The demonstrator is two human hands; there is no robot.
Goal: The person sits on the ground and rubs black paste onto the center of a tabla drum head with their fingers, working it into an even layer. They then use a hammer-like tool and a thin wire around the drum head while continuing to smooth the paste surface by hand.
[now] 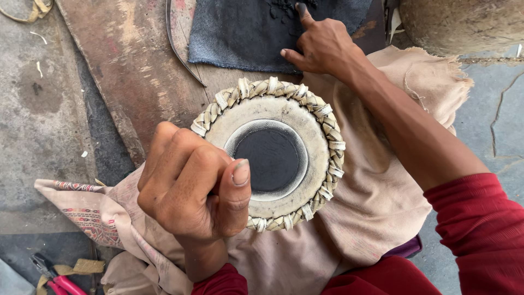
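Note:
A round drum head (275,153) lies face up on a beige cloth (376,202) over my lap. It has a pale skin, a black centre disc and a braided straw-coloured rim. My left hand (191,188) is curled in a fist over the drum's left edge, thumb up; what it grips is hidden. My right hand (322,43) reaches to the far side, with its blackened fingertip pressed on a dark grey cloth (245,30) that carries some black paste.
A worn wooden board (136,65) lies under the dark cloth, with a thin curved metal strip (177,49) on it. Red-handled pliers (54,278) rest on the concrete floor at the lower left. A large rough rounded object (464,22) sits at the top right.

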